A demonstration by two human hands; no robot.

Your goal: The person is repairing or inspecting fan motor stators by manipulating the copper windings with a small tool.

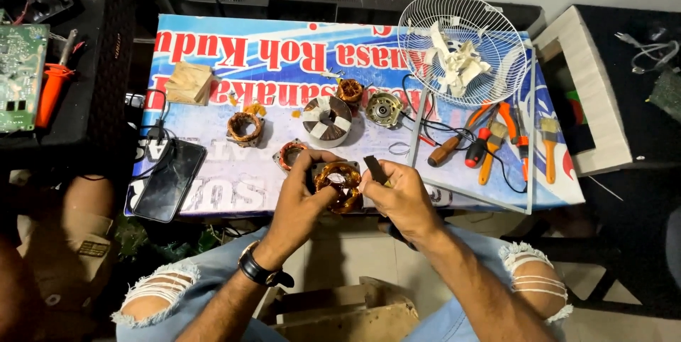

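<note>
Both hands raised over the table edge, left hand point(301, 189) and right hand point(401, 193) closed around copper-wound stator point(339, 186).

The light is bright and even from above, with only soft shadows under the tools. The counter point(213, 111) shows a little glare. Edges bend slightly outward. The dark corners lose detail.

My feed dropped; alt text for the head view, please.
Both hands, left hand and right hand, hold a copper-wound motor stator over the table edge. More stators, a white fan guard and orange-handled tools lie behind.
</note>
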